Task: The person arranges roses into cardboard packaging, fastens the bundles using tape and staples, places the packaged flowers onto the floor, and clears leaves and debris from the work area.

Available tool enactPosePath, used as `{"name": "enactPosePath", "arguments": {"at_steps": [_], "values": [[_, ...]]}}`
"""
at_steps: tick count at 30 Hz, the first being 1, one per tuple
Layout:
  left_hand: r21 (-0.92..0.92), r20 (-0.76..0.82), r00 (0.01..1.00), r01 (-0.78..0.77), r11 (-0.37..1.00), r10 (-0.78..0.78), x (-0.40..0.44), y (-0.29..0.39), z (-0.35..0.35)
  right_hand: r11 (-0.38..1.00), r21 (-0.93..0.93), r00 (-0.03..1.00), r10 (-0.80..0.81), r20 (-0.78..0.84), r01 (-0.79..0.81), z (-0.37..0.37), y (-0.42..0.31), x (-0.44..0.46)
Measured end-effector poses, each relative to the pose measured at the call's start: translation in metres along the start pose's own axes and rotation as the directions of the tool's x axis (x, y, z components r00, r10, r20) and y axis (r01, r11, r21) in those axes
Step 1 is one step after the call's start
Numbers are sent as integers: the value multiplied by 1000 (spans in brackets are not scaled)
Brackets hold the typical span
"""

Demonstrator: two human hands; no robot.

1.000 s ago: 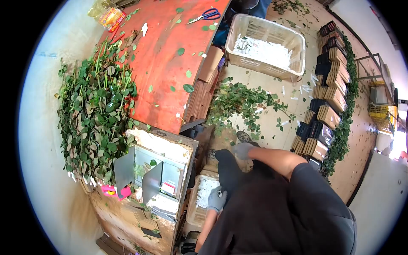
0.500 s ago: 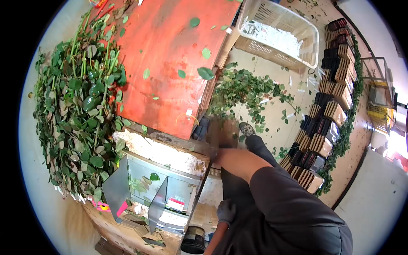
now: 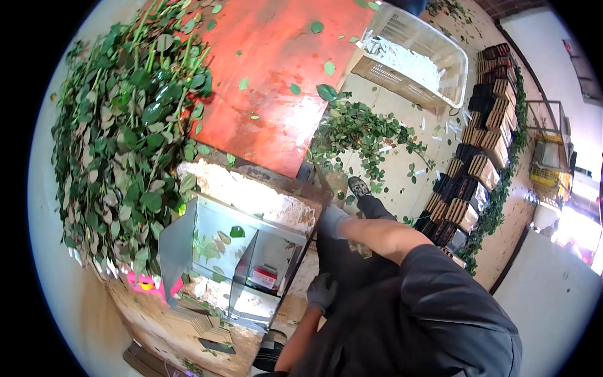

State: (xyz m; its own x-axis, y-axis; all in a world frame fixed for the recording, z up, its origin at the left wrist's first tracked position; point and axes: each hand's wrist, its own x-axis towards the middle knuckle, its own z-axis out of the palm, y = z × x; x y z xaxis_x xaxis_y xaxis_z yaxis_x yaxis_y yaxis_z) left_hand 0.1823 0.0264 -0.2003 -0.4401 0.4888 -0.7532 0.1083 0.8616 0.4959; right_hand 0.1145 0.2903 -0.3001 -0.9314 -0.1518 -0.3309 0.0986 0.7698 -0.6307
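Note:
My right hand [image 3: 334, 221], in a pale grey glove, reaches to the corner of the workbench below the red tabletop [image 3: 276, 107]. Its fingertips are hidden in shadow there, so what they touch is unclear. My left hand [image 3: 321, 292], in a darker grey glove, is low beside my dark clothing, with its fingers curled in. Nothing can be made out inside it. Left of both hands is a metal-and-glass divided box [image 3: 210, 242], with loose leaves and a small red-and-white packet [image 3: 262, 276] in it. A large pile of leafy stems [image 3: 125, 163] lies at the far left.
A plastic crate [image 3: 433, 94] holds white strips. Cut leafy stems [image 3: 361, 135] lie on the floor near my shoe [image 3: 358, 186]. Stacked brown and black packages [image 3: 480, 151] line the right side, along a strip of foliage. A dark bucket [image 3: 270, 352] stands at the bottom.
The view has shifted, moving the bench slightly right in the picture. My right hand, blurred before, now shows its glove clearly and is drawn back a little. My left hand stays low.

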Motion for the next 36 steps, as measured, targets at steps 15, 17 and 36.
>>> {"name": "enactPosePath", "arguments": {"at_steps": [15, 17, 36], "values": [[-300, -199, 961, 125, 946, -190, 23, 11, 62, 902, -6, 729, 353, 587, -432, -20, 17, -135], [-110, -457, 879, 95, 989, -135, 27, -20, 77, 896, 25, 766, 363, 530, -443, -12, 37, -154], [412, -594, 787, 475, 778, -166, 79, -148, -50, 584, 251, 635, 723, 272, -772, 32, 126, -278]]}}
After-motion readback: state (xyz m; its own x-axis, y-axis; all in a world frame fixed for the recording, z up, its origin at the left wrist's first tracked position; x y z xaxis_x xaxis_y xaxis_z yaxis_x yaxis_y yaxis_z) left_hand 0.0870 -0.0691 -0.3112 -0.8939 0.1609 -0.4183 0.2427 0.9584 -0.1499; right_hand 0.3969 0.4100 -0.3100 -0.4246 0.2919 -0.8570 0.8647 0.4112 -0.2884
